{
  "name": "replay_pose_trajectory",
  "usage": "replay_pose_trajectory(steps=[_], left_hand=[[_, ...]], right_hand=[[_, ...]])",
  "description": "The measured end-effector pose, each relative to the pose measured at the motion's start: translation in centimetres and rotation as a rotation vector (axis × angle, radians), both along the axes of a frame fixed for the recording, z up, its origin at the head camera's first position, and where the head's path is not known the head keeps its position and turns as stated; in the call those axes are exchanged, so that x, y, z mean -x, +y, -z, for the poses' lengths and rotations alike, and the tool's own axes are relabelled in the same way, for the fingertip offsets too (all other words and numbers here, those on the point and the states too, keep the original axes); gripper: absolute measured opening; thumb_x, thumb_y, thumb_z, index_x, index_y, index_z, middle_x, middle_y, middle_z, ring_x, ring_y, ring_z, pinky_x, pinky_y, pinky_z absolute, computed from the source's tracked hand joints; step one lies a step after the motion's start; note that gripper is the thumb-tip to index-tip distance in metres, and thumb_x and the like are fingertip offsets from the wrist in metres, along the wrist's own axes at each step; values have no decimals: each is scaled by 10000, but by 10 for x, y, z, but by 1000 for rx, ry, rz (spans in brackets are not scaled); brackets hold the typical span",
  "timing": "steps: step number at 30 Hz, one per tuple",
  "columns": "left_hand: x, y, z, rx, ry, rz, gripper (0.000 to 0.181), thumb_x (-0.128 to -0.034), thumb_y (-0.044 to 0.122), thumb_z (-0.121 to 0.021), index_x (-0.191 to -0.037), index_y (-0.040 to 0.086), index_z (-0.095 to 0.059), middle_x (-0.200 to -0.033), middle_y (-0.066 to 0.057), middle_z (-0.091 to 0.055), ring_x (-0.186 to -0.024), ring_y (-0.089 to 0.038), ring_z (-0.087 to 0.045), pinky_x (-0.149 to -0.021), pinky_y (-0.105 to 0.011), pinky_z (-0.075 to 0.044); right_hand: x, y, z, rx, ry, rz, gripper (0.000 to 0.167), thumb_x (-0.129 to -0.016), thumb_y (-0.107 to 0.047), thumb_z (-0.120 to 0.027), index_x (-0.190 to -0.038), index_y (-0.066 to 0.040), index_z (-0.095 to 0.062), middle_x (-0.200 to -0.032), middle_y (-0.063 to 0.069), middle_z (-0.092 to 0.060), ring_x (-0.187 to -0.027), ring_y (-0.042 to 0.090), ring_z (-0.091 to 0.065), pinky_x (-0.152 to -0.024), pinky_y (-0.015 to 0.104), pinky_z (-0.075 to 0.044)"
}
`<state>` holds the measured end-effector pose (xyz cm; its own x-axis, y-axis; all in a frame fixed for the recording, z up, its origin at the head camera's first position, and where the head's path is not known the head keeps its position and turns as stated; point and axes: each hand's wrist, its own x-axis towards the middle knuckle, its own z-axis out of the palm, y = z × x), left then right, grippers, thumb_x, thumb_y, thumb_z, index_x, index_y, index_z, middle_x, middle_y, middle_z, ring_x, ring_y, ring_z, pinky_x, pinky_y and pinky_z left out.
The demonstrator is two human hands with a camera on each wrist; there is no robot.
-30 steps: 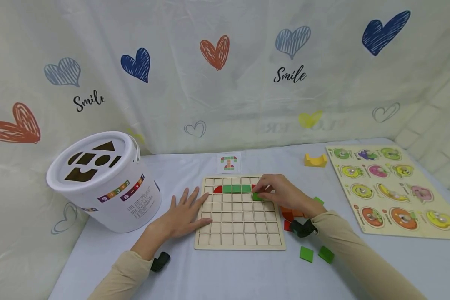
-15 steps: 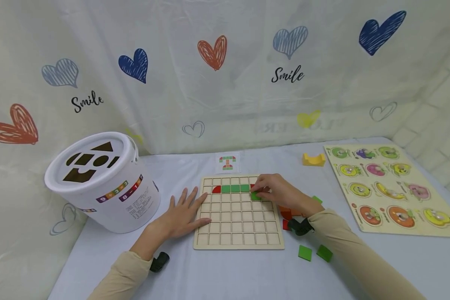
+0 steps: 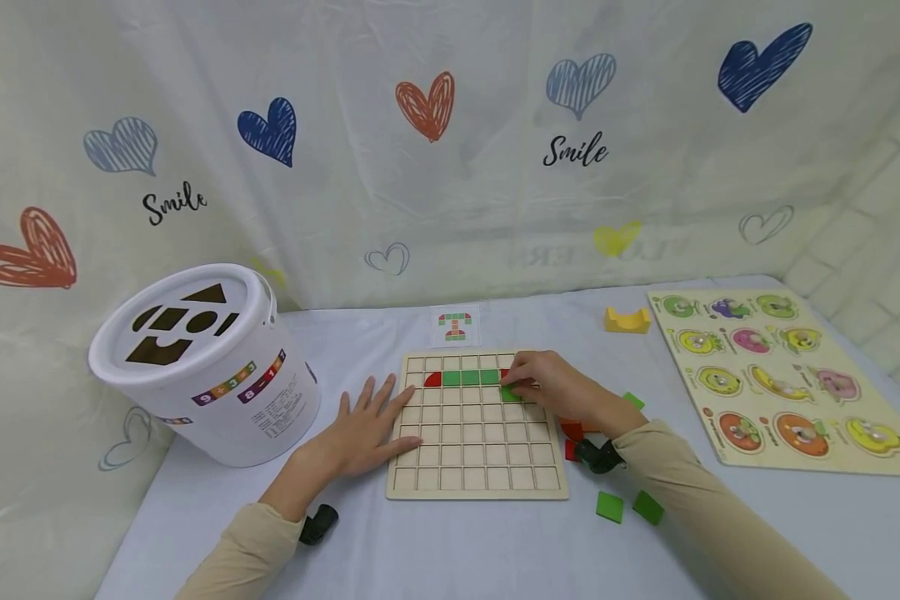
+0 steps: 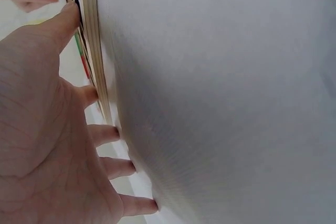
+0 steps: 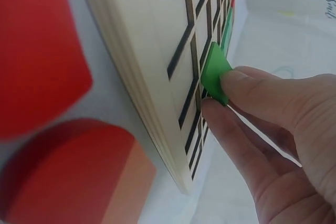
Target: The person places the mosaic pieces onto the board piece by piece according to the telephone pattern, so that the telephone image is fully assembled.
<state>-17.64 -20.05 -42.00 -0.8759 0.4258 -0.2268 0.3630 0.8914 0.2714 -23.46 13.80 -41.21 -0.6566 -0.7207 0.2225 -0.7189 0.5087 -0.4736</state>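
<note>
My right hand (image 3: 551,385) pinches a green square tile (image 5: 214,73) between thumb and fingers, tilted over the upper right of the wooden grid board (image 3: 472,483). In the head view a row on the board holds a red rounded piece (image 3: 433,379), several green squares (image 3: 471,377) and, partly hidden by my fingers, another red piece (image 3: 504,374). My left hand (image 3: 363,429) lies spread at the board's left edge, thumb and index finger touching it and the other fingers on the cloth.
A picture card (image 3: 455,325) lies behind the board. On the left stands a white bucket (image 3: 217,367). To the right are red pieces (image 3: 571,450), loose green squares (image 3: 610,507), a yellow block (image 3: 627,320) and a fruit puzzle board (image 3: 780,383).
The head view has shifted slightly since a second ago. Both hands keep nearly the same places, with the green tile still pinched in my right fingers.
</note>
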Motion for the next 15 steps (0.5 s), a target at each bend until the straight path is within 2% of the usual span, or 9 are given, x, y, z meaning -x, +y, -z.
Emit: replay_pose_trajectory(steps=[10, 15], left_hand=[[1, 0, 3, 9, 7, 1, 855, -1039, 663, -464, -1689, 167, -212, -1741, -199, -92, -1578, -499, -17, -1164, -787, -50], [0, 0, 2, 6, 7, 0, 856, -1038, 665, -464, -1688, 168, -214, -1741, -199, -91, -1579, -498, -14, -1163, -789, -47]], right_hand=[[0, 1, -2, -17, -16, 13, 147, -885, 56, -792, -1018, -2, -812, -952, 53, -674, -844, 177, -652, -746, 283, -576], [-1, 9, -2, 23, -75, 70, 146, -914, 17, -784, -1049, -34, -811, -992, 15, -683, -890, 161, -662, -795, 311, -587]])
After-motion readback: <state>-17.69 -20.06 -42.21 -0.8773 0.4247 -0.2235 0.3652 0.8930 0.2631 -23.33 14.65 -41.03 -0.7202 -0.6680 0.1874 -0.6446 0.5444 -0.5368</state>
